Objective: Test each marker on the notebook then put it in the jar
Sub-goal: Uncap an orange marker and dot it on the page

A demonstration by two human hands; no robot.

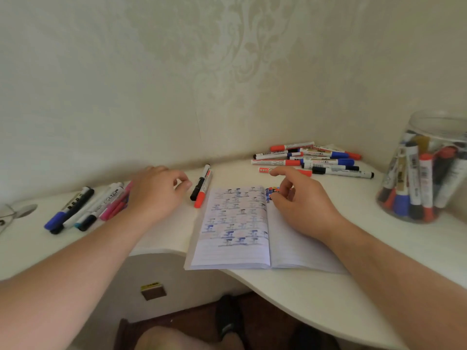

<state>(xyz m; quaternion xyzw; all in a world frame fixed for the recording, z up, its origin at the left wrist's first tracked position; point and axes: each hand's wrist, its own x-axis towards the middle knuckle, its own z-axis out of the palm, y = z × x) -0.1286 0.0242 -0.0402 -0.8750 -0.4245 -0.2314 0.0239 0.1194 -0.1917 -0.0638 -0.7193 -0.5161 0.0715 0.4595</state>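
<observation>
1. A white counter (316, 286) sits in a corner by a pale wall (177, 72) with a leafy pattern.
2. An open notebook (237, 223) lies flat on the counter, right in the middle. Its left page is full of small blue and dark marks. The top of the right page has some blue and red marks too.
3. The left hand (154, 190) floats over the counter, just left of the notebook. Its fingers are loosely bent and it holds nothing.
4. Two markers (202, 185) lie side by side between the left hand and the notebook. One has a black cap and one has a red cap.
5. A row of markers (86, 208) lies left of the left hand. They are blue, black, white and pink.
6. The right hand (300, 200) is over the top of the right page. Its fingers are bent and loose, and its pointing finger reaches out to a red marker (264, 170) just past the notebook. I cannot tell if it touches the marker. It grips nothing.
7. A pile of markers (318, 159) lies behind that hand, near the wall.
8. A clear jar (429, 170) stands at the far right of the counter. Many markers stand inside it.
</observation>
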